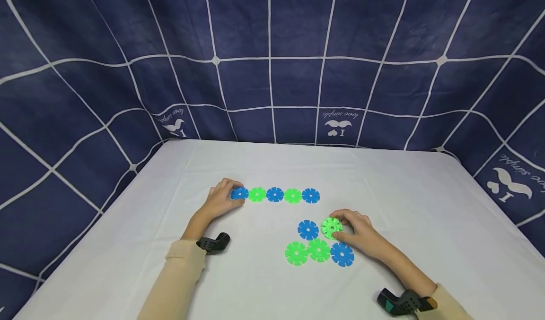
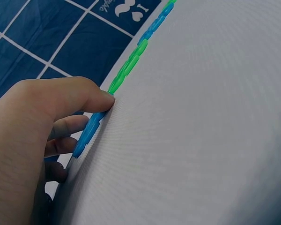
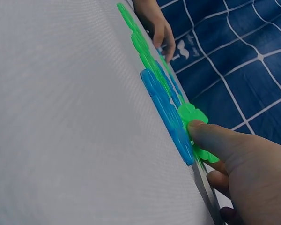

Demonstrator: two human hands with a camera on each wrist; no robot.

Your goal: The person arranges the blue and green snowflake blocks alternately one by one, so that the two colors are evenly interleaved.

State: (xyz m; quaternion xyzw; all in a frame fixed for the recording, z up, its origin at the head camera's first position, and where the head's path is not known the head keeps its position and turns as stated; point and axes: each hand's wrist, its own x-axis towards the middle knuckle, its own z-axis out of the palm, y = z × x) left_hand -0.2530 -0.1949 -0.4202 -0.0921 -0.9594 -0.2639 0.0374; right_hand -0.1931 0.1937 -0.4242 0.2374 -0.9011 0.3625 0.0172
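My left hand (image 1: 220, 199) has its thumb and fingers around a blue slotted plastic disc (image 1: 240, 194), which lies on the white cloth at the left end of a row. Rightward from it run a green disc (image 1: 257, 194), a blue disc (image 1: 275, 194), a green disc (image 1: 292, 196) and a blue disc (image 1: 311, 195). Nearer the front, my right hand (image 1: 362, 232) pinches a green slotted disc (image 1: 331, 228) between thumb and fingers. In the right wrist view this green disc (image 3: 191, 114) is tilted up, with the thumb on its face.
Beside my right hand lie loose discs: a blue one (image 1: 308, 229), two green ones, left (image 1: 296, 253) and right (image 1: 319, 250), their edges meeting, and another blue one (image 1: 342, 254). The white table (image 1: 247, 272) ends at a dark blue checked curtain (image 1: 298, 83) behind and at the sides.
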